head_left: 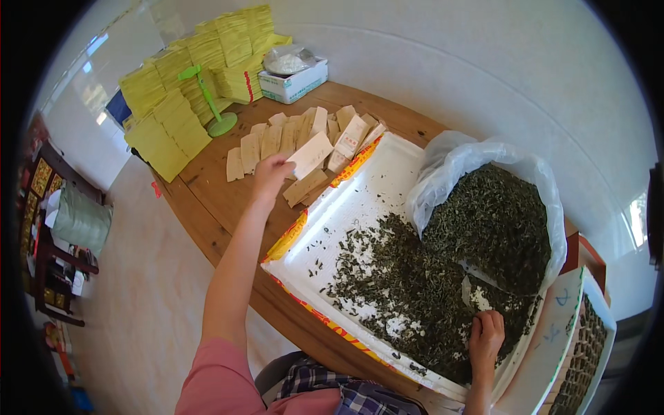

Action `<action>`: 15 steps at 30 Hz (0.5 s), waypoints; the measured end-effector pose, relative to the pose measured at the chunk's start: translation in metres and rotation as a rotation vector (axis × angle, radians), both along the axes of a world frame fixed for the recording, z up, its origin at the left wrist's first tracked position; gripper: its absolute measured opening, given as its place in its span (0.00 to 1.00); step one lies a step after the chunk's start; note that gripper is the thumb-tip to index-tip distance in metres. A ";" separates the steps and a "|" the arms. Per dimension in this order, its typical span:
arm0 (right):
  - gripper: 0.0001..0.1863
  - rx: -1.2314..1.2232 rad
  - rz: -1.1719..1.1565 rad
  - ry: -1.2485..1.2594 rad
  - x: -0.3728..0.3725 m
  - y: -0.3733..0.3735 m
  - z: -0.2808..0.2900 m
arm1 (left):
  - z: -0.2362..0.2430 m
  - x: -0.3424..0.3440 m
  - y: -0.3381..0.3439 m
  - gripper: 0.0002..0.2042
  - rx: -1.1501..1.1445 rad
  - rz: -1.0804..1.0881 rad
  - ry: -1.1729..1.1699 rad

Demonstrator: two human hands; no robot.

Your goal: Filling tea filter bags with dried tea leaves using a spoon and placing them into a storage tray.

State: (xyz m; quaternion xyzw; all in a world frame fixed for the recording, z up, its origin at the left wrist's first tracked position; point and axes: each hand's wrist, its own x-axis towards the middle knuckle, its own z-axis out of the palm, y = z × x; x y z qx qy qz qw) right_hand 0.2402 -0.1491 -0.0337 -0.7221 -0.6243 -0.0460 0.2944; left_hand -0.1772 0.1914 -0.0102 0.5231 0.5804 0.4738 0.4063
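Note:
My left hand pinches the end of a flat tan paper packet, held over the table beside a spread of similar packets. Low over the right part of a white foam tray, my right hand is closed with its fingers curled. A pale, partly see-through piece with white bits lies just beyond its fingertips; whether the hand grips it I cannot tell. Dark dried leaves mixed with white flakes cover much of the tray. A clear plastic bag full of dark leaves rests open at the tray's far right.
Yellow paper stacks stand at the back left, near a green stand. A white box carries a bag of white material. Another foam box with rows of brown packets sits at the right. The wooden table has a curved-looking left edge.

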 end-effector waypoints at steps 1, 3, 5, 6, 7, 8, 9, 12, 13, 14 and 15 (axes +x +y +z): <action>0.05 0.001 0.016 0.025 0.002 0.000 0.000 | 0.010 -0.009 -0.016 0.09 0.008 -0.006 0.015; 0.05 -0.015 -0.015 0.048 0.005 -0.004 0.002 | 0.013 -0.008 -0.034 0.07 -0.070 -0.268 -0.172; 0.04 -0.024 -0.011 0.069 0.011 -0.005 0.000 | 0.019 0.014 -0.060 0.07 -0.143 -0.412 -0.152; 0.03 -0.016 -0.036 0.091 0.012 -0.004 0.000 | 0.020 0.028 -0.068 0.06 -0.201 -0.529 -0.137; 0.02 -0.009 -0.050 0.117 0.009 -0.002 0.002 | 0.022 0.039 -0.076 0.06 -0.227 -0.554 -0.137; 0.02 -0.018 -0.060 0.150 0.005 -0.001 0.005 | 0.024 0.050 -0.085 0.06 -0.207 -0.583 0.052; 0.01 -0.025 -0.069 0.179 0.003 0.000 0.006 | 0.020 0.061 -0.092 0.06 -0.181 -0.612 0.239; 0.02 -0.003 -0.088 0.228 0.003 -0.002 0.006 | 0.006 0.101 -0.111 0.21 0.497 -0.587 0.640; 0.02 -0.008 -0.101 0.230 0.003 -0.003 0.006 | 0.008 0.111 -0.117 0.24 0.668 -0.600 0.693; 0.03 -0.001 -0.099 0.309 0.003 -0.004 0.006 | 0.006 0.117 -0.120 0.28 0.657 -0.682 0.707; 0.03 0.006 -0.094 0.389 0.003 -0.005 0.007 | 0.006 0.123 -0.123 0.28 0.655 -0.691 0.707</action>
